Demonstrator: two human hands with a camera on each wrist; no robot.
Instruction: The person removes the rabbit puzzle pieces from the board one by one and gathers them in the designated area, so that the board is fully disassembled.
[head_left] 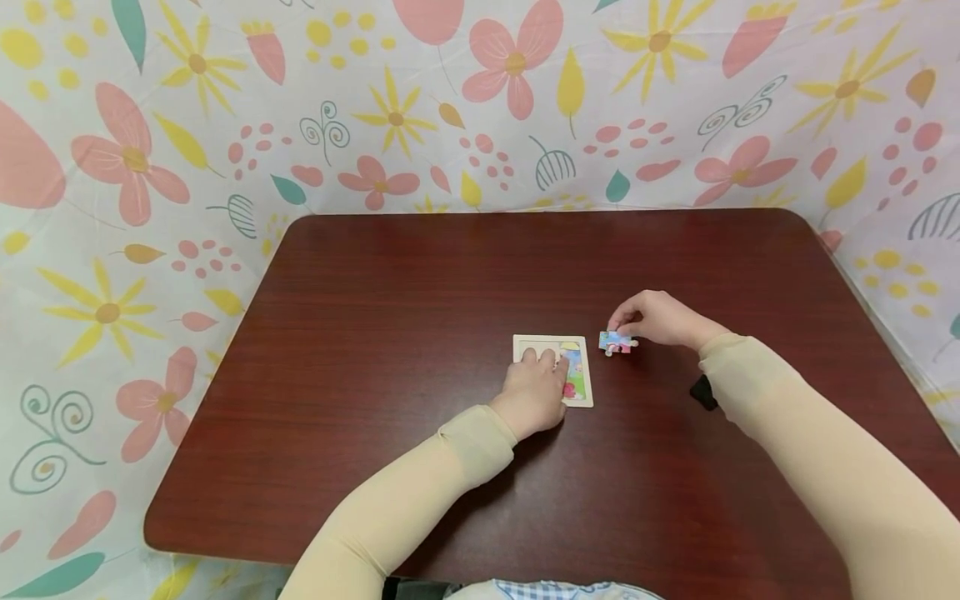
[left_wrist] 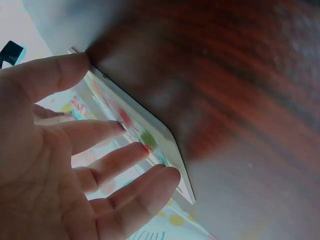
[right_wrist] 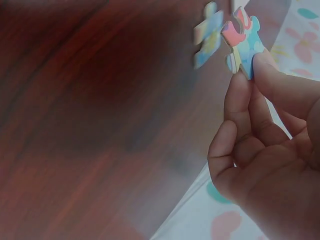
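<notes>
One jigsaw piece [right_wrist: 245,45], blue with patches of pink and red, pinched between thumb and fingertips of the right hand [head_left: 660,319], other fingers loosely curled. Held to the right of a pale-rimmed puzzle tray [head_left: 587,379], near but apart; contact with the tabletop [head_left: 390,300] impossible to tell. Just beside it in the right wrist view, a second piece [right_wrist: 208,37], blurred, pale blue with some yellow, apparently lying on the tabletop.

Flat on the tabletop, that tray, with a strip of picture in blue, green and red along its right side; much of the rest hidden beneath the left hand [head_left: 534,387]. Fingers of that hand laid on the tray, slightly bent and a little spread, thumb well apart from them, by the near right corner.

Up both forearms, cream sleeves [head_left: 408,492], bunched at the wrists. Just by the right sleeve, a small black object [head_left: 703,393], partly hidden. Around the dark reddish-brown tabletop, white fabric [head_left: 450,133] printed with pink and yellow flowers, leaves and dots. At the bottom edge, blue-and-white checked clothing [head_left: 540,592], partly in view.
</notes>
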